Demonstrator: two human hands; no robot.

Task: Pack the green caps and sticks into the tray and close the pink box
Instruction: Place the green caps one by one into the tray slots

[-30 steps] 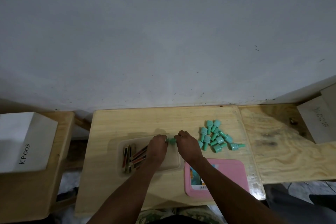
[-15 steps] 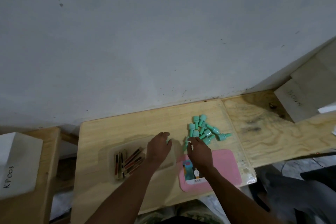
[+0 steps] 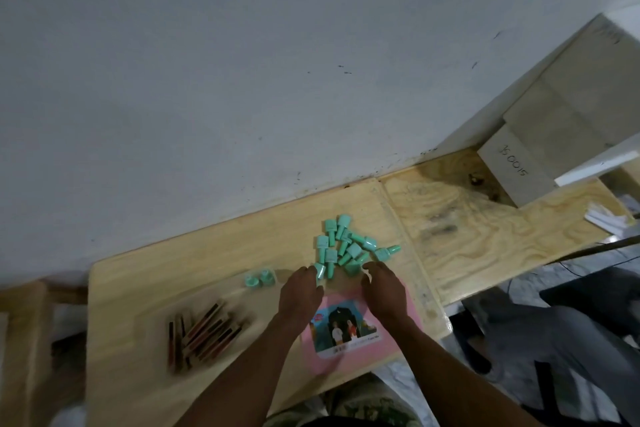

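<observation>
Nearest, the pink box (image 3: 414,324) lies flat and closed at the worktop's (image 3: 156,267) front edge, picture label up. Both hands hover over its far edge. The left hand (image 3: 300,295) has fingers touching 1 cap at the near edge of the green caps (image 3: 346,246); motion blur prevents telling whether they pinch it. The right hand (image 3: 382,291) has fingers curled down at the same edge; a hold cannot be confirmed. To the left, the clear tray (image 3: 235,302) carries the sticks (image 3: 204,329) bunched at its left end, with 2 caps (image 3: 259,278) at its far right corner. Beyond the hands, the remaining caps lie heaped loose on the worktop. Farther right, a white box (image 3: 516,170) stands against the wall (image 3: 242,80).
</observation>
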